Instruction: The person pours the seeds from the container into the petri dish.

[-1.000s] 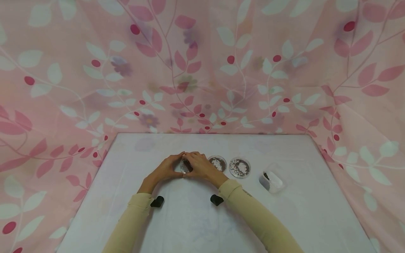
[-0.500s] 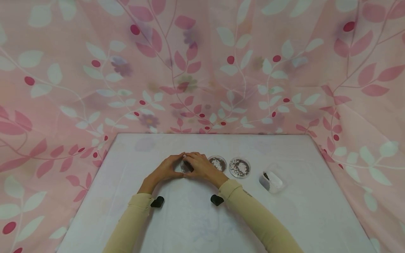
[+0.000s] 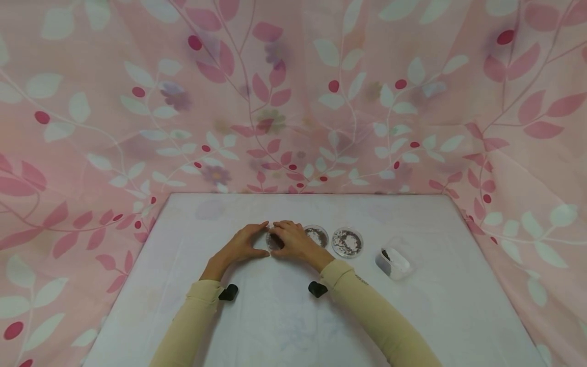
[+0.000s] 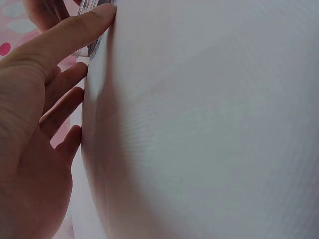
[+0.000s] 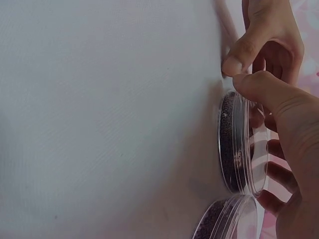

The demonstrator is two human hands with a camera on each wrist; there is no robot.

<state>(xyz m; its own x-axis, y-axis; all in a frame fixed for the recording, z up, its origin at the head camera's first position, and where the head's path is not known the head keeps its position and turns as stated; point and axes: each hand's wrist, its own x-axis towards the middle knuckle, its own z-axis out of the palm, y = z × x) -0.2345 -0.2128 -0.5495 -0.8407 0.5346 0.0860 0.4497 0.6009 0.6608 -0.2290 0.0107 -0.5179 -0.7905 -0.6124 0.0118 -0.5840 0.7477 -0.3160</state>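
Note:
Between the hands lies a clear round petri dish (image 5: 232,144) holding dark granular material; in the head view the right hand covers much of it. My right hand (image 3: 294,240) grips this dish, with thumb near its front and fingers around its far side. My left hand (image 3: 240,244) stands at the dish's left side, thumb and fingers spread in a loose arc. The left thumb tip (image 4: 107,10) overlaps the dish's edge in the left wrist view. In the right wrist view both thumb tips lie close together beside the rim.
A second petri dish (image 3: 316,235) and a third petri dish (image 3: 347,242) stand in a row to the right, with dark grains and white patches. Farther right is a clear plastic tub (image 3: 401,262) with some dark material. A pink patterned curtain (image 3: 293,102) hangs behind the white-covered table (image 3: 275,331).
The dish between the hands has shifted slightly to the right along with my right hand. My left hand has moved less, and a small gap has opened between the thumbs.

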